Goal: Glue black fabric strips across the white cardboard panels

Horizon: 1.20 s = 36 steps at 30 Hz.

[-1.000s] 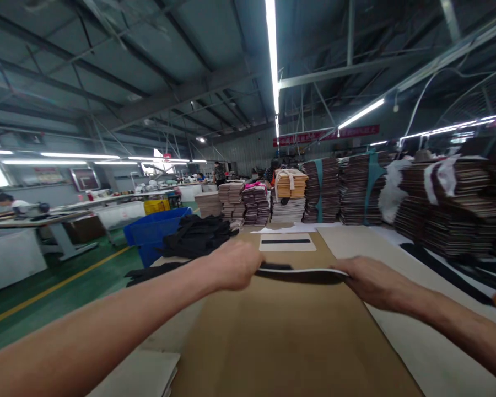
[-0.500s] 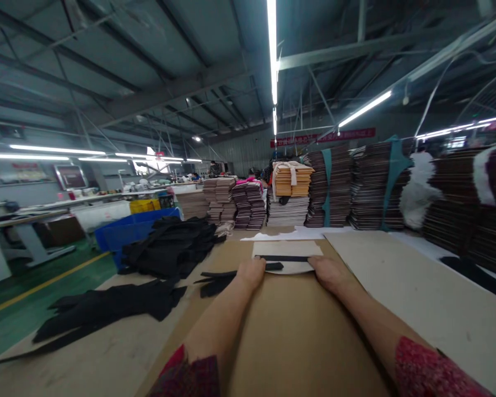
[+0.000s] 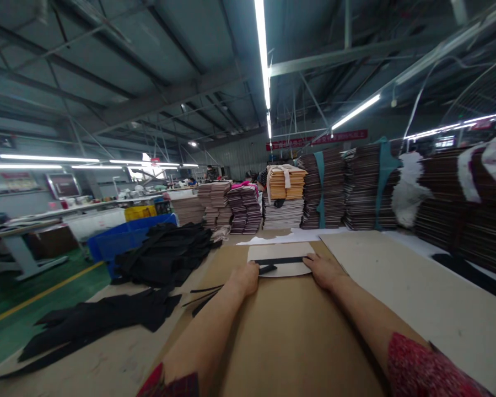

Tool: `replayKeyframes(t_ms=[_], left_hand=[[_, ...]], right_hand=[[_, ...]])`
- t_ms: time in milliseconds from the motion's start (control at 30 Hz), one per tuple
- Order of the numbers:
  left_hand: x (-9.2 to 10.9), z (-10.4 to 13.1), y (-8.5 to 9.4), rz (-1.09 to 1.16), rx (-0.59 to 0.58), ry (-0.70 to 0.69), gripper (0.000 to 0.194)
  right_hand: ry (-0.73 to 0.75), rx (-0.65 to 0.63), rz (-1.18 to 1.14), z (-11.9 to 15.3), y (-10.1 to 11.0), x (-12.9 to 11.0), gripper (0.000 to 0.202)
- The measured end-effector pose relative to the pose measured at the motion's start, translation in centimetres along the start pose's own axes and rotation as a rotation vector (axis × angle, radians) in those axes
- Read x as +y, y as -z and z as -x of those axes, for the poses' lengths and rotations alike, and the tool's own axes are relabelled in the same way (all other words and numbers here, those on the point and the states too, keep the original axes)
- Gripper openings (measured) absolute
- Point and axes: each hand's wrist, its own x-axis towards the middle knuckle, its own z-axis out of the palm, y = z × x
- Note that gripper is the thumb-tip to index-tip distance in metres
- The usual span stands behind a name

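A narrow black fabric strip lies stretched straight across a white card on the brown board. My left hand is closed at the strip's left end. More black strips pass under that hand, and a short end of them pokes out to its right over the card. At the other end, my right hand is closed, fingertips pressing the strip's right end at the card's edge. Exact finger contact is partly hidden on both sides.
Heaps of black fabric pieces lie to the left, beside a blue bin. A large pale sheet covers the right side of the table. Tall stacks of dark cut pieces and an orange bundle stand along the back.
The strip now lies lower on the card, flat between both hands. The strips under my left hand have shifted slightly, with less of their end showing. The head view has turned slightly right.
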Motion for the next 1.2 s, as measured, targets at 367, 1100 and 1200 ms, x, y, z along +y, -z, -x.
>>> replayKeyframes(t_ms=[367, 1100, 1200], left_hand=[[2.4, 5.3, 6.3, -0.025, -0.074, 0.032, 0.031], [30.1, 29.7, 4.7, 0.400, -0.226, -0.464, 0.058], [28.2, 32.5, 5.1, 0.429, -0.253, -0.480, 0.062]], right_hand=[[0.007, -0.045, -0.040, 11.4, 7.2, 2.4, 0.047], [-0.587, 0.330, -0.062, 50.0, 3.1, 13.1, 0.051], [-0.596, 0.337, -0.016, 52.3, 2.1, 11.2, 0.052]])
